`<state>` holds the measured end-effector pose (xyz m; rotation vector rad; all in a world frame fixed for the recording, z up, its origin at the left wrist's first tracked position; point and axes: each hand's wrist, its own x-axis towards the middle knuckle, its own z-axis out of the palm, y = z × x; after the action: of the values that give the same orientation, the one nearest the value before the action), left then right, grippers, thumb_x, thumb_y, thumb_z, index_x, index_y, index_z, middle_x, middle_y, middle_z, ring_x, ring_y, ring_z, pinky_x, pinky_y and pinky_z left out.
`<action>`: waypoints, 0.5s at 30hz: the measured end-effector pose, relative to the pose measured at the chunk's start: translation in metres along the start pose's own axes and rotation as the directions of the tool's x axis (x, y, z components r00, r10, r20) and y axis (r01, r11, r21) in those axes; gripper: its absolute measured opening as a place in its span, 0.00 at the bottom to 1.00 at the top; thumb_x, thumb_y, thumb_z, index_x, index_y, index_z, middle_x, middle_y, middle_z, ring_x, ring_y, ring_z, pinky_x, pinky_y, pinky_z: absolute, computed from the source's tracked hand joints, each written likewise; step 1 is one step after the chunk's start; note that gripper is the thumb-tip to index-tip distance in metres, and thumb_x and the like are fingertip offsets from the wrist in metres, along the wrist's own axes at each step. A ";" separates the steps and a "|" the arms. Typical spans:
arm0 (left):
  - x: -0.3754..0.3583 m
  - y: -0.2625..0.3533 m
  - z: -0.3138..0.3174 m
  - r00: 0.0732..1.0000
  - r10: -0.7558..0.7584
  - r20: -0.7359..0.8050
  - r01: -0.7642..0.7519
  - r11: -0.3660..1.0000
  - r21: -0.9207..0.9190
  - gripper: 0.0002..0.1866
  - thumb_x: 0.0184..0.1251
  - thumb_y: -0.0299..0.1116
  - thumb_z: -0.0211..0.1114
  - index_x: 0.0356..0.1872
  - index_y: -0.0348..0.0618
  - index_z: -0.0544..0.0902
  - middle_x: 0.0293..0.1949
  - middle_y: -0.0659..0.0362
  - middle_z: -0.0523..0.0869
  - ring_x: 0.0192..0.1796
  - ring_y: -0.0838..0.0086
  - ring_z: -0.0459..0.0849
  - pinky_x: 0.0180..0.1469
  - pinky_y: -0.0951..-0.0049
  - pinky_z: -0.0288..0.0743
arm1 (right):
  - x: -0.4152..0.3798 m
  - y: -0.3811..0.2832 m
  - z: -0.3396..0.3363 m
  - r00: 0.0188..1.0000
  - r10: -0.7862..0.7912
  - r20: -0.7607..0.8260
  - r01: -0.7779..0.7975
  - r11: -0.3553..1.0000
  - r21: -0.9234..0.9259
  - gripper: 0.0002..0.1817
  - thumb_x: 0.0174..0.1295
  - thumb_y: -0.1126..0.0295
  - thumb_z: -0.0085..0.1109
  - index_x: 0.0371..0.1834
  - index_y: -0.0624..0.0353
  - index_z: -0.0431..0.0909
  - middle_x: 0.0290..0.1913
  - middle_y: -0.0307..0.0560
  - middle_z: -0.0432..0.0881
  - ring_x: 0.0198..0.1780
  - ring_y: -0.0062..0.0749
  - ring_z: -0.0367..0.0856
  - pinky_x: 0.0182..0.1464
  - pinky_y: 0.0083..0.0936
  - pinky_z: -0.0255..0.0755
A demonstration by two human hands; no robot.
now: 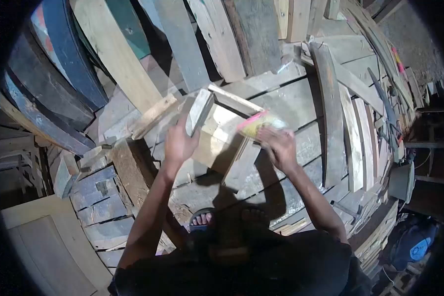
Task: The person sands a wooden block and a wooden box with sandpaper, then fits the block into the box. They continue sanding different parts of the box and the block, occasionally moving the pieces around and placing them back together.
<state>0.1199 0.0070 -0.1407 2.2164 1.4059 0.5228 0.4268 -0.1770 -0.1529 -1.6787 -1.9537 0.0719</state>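
My left hand is closed around a short grey wooden block that points away from me. My right hand grips a crumpled plastic packet, yellow and clear with a pink edge; what is in it I cannot make out. Between and below both hands lies a box-like wooden piece with raised strips, brightly lit in its middle. One of its edge boards runs toward my feet, just left of my right hand.
Long boards lean in a row at the far side. More planks lie to the right, near a dark long tool. A hammer-like tool rests at lower right. A panelled door stands lower left, a dark bag lower right.
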 end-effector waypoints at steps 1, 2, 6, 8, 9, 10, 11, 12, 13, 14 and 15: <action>0.005 -0.003 -0.001 1.000 0.027 -0.016 -0.027 1.000 -0.016 0.32 0.68 0.38 0.78 0.72 0.40 0.81 0.45 0.30 0.92 0.51 0.31 0.91 0.55 0.38 0.86 | -0.013 -0.016 0.005 1.000 -0.008 0.024 0.004 0.991 0.136 0.18 0.70 0.68 0.72 0.62 0.44 0.92 0.69 0.36 0.92 0.74 0.24 0.87 0.70 0.38 0.72; 0.004 -0.006 0.000 0.999 0.042 -0.028 -0.043 0.998 -0.035 0.32 0.68 0.38 0.78 0.72 0.40 0.81 0.45 0.30 0.92 0.51 0.31 0.91 0.55 0.38 0.86 | -0.024 -0.035 0.001 0.976 -0.129 0.175 0.085 0.968 0.237 0.18 0.68 0.68 0.73 0.61 0.40 0.93 0.69 0.34 0.92 0.74 0.23 0.86 0.73 0.39 0.71; -0.001 -0.002 0.002 0.999 0.032 -0.018 -0.034 0.997 -0.072 0.31 0.68 0.38 0.78 0.71 0.40 0.82 0.45 0.32 0.92 0.51 0.31 0.91 0.56 0.39 0.86 | -0.010 0.005 0.000 0.950 -0.235 0.208 0.163 0.935 0.316 0.16 0.69 0.69 0.73 0.58 0.38 0.93 0.68 0.33 0.93 0.74 0.26 0.87 0.71 0.38 0.80; -0.001 0.000 -0.001 0.999 0.042 -0.012 -0.043 0.998 -0.049 0.30 0.67 0.37 0.79 0.69 0.39 0.83 0.45 0.33 0.93 0.50 0.32 0.91 0.56 0.41 0.86 | -0.004 0.020 0.009 0.999 -0.044 0.026 0.037 0.974 0.222 0.14 0.69 0.69 0.73 0.57 0.42 0.94 0.68 0.36 0.93 0.74 0.28 0.87 0.69 0.37 0.82; -0.003 -0.001 0.000 0.996 0.077 -0.051 -0.079 0.996 -0.039 0.30 0.67 0.37 0.79 0.69 0.39 0.83 0.45 0.33 0.93 0.50 0.32 0.91 0.55 0.41 0.86 | 0.001 0.016 0.010 0.999 -0.012 -0.041 0.018 0.990 0.137 0.14 0.69 0.69 0.73 0.56 0.44 0.94 0.68 0.37 0.93 0.73 0.29 0.88 0.69 0.37 0.81; -0.002 -0.006 0.004 0.989 0.117 -0.090 -0.120 0.992 -0.026 0.30 0.67 0.37 0.79 0.69 0.39 0.83 0.45 0.33 0.93 0.51 0.33 0.91 0.55 0.41 0.87 | 0.007 0.008 0.012 0.993 0.014 -0.118 -0.008 0.999 0.054 0.13 0.69 0.69 0.73 0.56 0.45 0.94 0.68 0.38 0.93 0.72 0.29 0.89 0.69 0.36 0.80; 0.000 -0.009 0.005 0.979 0.156 -0.128 -0.158 0.987 -0.011 0.30 0.67 0.37 0.79 0.69 0.39 0.84 0.45 0.33 0.93 0.51 0.33 0.92 0.55 0.41 0.87 | 0.001 -0.030 0.004 1.000 0.005 -0.004 -0.004 0.989 0.150 0.11 0.73 0.68 0.71 0.55 0.46 0.94 0.69 0.40 0.92 0.69 0.29 0.90 0.71 0.34 0.77; 0.000 -0.006 0.003 0.989 0.118 -0.094 -0.125 0.989 -0.075 0.30 0.67 0.37 0.79 0.68 0.38 0.84 0.47 0.32 0.93 0.51 0.34 0.92 0.55 0.41 0.86 | -0.016 -0.054 0.005 0.956 -0.165 0.241 0.075 0.936 0.344 0.14 0.74 0.67 0.69 0.60 0.45 0.93 0.71 0.44 0.91 0.74 0.31 0.87 0.71 0.38 0.73; -0.003 -0.004 0.000 0.994 0.088 -0.070 -0.093 0.992 -0.080 0.30 0.67 0.37 0.79 0.68 0.38 0.84 0.47 0.32 0.93 0.51 0.34 0.92 0.55 0.41 0.86 | -0.031 -0.060 0.017 0.925 -0.161 0.344 -0.002 0.904 0.428 0.11 0.75 0.64 0.69 0.57 0.45 0.93 0.70 0.39 0.91 0.72 0.29 0.87 0.74 0.37 0.73; -0.001 0.000 -0.001 0.997 0.063 -0.046 -0.067 0.994 -0.085 0.30 0.68 0.37 0.79 0.68 0.38 0.84 0.48 0.32 0.93 0.52 0.34 0.92 0.56 0.41 0.86 | -0.045 -0.066 0.028 0.883 -0.154 0.442 -0.095 0.866 0.491 0.10 0.76 0.62 0.68 0.54 0.45 0.94 0.69 0.34 0.92 0.71 0.27 0.88 0.77 0.36 0.72; -0.002 0.002 -0.001 0.999 0.032 -0.023 -0.034 0.996 -0.088 0.30 0.68 0.37 0.79 0.69 0.38 0.84 0.48 0.32 0.92 0.52 0.34 0.91 0.56 0.42 0.86 | -0.027 -0.056 0.016 0.901 -0.213 0.377 0.029 0.899 0.438 0.10 0.75 0.63 0.69 0.54 0.46 0.94 0.69 0.35 0.92 0.71 0.27 0.88 0.76 0.36 0.72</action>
<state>0.1200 0.0051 -0.1393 2.1728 1.3326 0.6103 0.3714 -0.2091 -0.1544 -1.3166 -2.1420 0.8136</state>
